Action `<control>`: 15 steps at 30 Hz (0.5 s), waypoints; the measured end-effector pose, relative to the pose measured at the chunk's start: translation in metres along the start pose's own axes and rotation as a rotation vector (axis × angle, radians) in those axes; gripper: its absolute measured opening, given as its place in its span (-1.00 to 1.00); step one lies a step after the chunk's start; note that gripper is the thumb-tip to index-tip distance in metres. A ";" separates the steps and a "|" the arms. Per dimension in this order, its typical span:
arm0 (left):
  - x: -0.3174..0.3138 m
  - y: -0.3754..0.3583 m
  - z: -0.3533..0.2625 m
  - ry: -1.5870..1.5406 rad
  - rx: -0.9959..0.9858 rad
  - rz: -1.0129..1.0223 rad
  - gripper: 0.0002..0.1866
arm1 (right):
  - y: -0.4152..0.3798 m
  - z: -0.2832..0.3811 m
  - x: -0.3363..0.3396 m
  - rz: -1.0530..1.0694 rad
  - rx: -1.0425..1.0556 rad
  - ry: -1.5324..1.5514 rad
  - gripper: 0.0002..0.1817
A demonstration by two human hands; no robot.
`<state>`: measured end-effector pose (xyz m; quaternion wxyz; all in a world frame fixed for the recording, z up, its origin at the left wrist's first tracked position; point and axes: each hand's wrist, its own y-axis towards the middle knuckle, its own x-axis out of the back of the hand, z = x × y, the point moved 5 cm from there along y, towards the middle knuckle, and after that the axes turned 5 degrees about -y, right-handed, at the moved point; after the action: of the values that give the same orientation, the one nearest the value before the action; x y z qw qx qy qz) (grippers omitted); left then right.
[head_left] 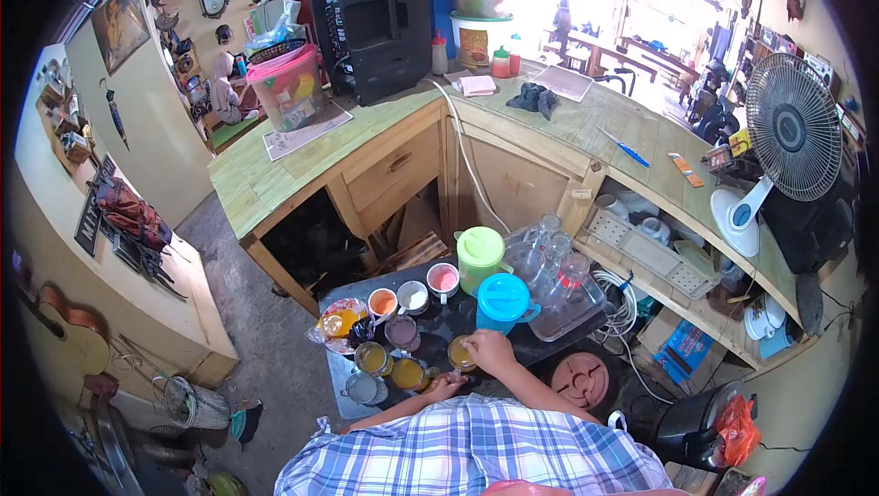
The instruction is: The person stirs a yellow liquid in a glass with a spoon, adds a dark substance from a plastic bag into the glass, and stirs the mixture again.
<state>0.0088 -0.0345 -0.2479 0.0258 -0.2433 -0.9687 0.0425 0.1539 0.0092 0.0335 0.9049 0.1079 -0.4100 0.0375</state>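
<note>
My right hand (492, 351) is closed at the rim of a glass mug (461, 355) with yellow-brown liquid; anything pinched in its fingers is hidden. Low in front of this mug, my left hand (445, 386) has its fingers curled at what looks like its glass handle. To the left stands another glass mug (408, 374) of yellow liquid. Around it are a mug of darker liquid (371, 358), a purplish mug (402, 333) and a clear glass mug (363, 389). Behind are an orange-filled cup (382, 302), a white-filled cup (413, 297) and a pink-filled cup (443, 281).
A blue lidded pitcher (504, 302) and a green pitcher (481, 258) stand beside a tray (560, 324) of upturned glasses. A wooden counter (385, 143) wraps around the low dark table (439, 327). A fan (792, 130) stands at right; a round reddish lid (580, 381) sits below.
</note>
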 end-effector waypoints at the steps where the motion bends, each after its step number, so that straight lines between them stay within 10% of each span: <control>1: -0.001 -0.001 -0.004 0.000 0.053 0.024 -0.74 | -0.002 -0.005 -0.006 0.122 -0.054 -0.131 -0.72; 12: 0.003 0.001 -0.019 0.220 0.248 0.085 -0.67 | -0.002 -0.013 -0.017 0.252 -0.097 -0.168 -0.71; 15: 0.001 -0.002 -0.032 0.174 0.195 0.078 -0.68 | -0.001 -0.006 -0.008 0.010 -0.005 0.022 -0.71</control>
<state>0.0091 -0.0337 -0.2155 0.1314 -0.2798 -0.9439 0.1161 0.1528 0.0099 0.0233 0.9095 0.1033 -0.4005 0.0423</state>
